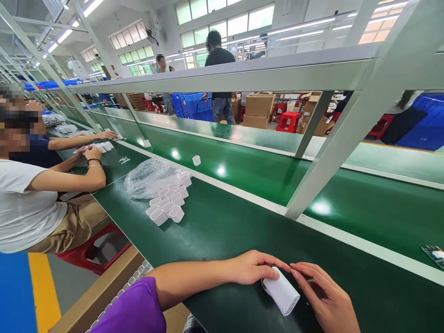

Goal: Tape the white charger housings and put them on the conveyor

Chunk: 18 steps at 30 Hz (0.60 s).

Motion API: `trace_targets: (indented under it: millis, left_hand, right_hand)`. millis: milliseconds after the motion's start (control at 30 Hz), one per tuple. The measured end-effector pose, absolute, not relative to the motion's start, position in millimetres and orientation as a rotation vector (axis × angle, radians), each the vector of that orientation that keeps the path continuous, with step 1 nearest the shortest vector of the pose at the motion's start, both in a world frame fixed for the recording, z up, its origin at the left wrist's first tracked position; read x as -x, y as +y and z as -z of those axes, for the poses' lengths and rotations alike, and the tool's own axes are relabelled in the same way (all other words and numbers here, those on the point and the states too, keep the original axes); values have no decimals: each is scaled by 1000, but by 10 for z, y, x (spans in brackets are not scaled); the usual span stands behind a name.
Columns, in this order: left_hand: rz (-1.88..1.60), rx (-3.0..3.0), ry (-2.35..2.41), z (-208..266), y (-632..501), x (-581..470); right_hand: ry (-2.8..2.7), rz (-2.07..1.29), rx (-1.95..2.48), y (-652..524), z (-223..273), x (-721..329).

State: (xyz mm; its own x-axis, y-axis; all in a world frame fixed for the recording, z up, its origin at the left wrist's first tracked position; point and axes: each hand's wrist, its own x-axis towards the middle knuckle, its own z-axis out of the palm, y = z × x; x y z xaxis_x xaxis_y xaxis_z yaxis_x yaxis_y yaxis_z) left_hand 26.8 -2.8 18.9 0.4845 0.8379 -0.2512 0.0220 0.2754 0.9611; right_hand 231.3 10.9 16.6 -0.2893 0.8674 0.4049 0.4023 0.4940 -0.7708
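Note:
A small white rounded box-shaped device (282, 292) lies slantwise at the front edge of the green bench, small openings visible in its near end. My left hand (255, 268) grips it, thumb on top and index finger reaching past its far end. My right hand (324, 293) is to the right of the device, its fingers drawn together in a pinch. Its fingertips meet my left index fingertip; whatever they may hold is too small to make out. Farther left on the bench, several white plastic caps (168, 201) stand grouped beside a crumpled clear plastic bag (145, 178).
Behind the bench's pale rail runs a green conveyor belt (243, 178) carrying a white piece (196, 160). A slanted metal post (322, 152) rises from the rail. A circuit board (433, 254) sits at far right. Co-workers sit at left, one in a white shirt (31, 203).

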Motion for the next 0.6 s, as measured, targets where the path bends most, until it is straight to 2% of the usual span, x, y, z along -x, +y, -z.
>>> trace_targets:
  millis: [167, 267, 600]
  left_hand:
    - [-695, -1077, 953, -161, -33, -289]
    - [-730, -955, 933, -112, -23, -322]
    - [-1016, -568, 770, -150, 56, -338]
  right_hand:
    - [-2036, -408, 816, 153, -203, -2349]
    - [-2023, -397, 823, 142, -242, -2341]
    - [-1570, -966, 1089, 81, -282, -2277]
